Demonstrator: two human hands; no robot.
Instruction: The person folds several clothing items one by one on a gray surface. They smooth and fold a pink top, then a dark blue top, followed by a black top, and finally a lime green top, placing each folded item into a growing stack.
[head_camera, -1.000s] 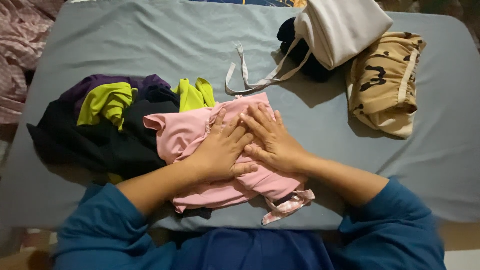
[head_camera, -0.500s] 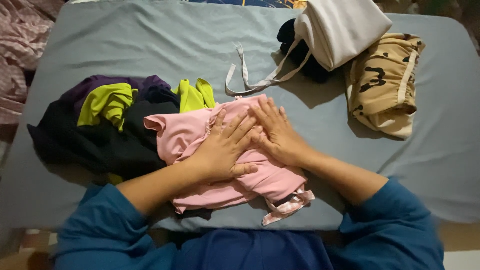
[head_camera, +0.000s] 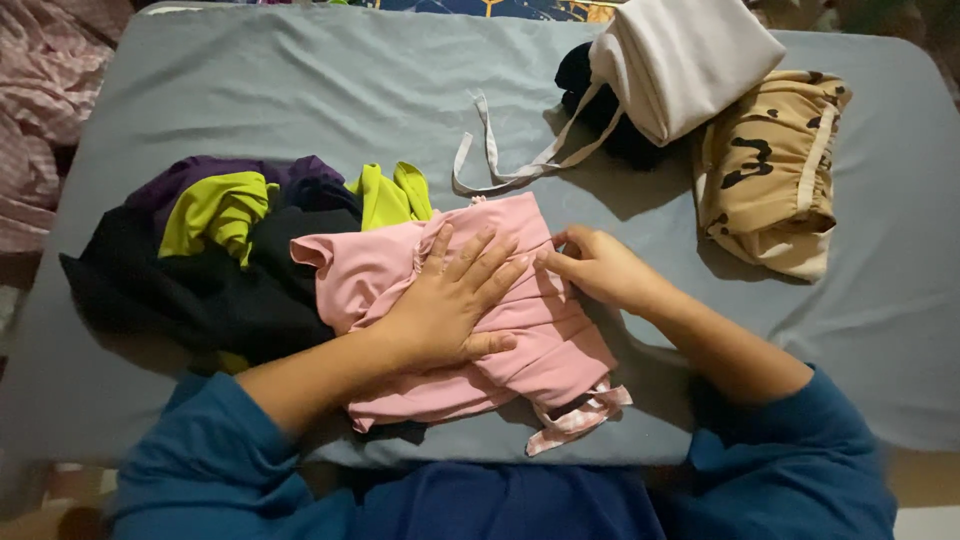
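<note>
Both hands work one pink garment (head_camera: 520, 330), which lies near-centre on the grey sheet (head_camera: 300, 90). Left hand (head_camera: 445, 300) is flat on it, fingers spread, palm down, gripping nothing. Right hand (head_camera: 600, 268) pinches the garment's right edge w/ thumb & fingertips (fingers curled). Just left, touching it: a pile of dark, purple & lime clothes (head_camera: 220, 250). Far right, well apart: a white bag (head_camera: 680, 60) w/ loose straps, beside folded tan patterned shorts (head_camera: 770, 170).

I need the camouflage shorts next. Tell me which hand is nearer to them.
Right. The right hand sits at the pink garment's right edge, with bare sheet between it and the camouflage shorts. The left hand lies flat on the pink garment, farther away.
</note>
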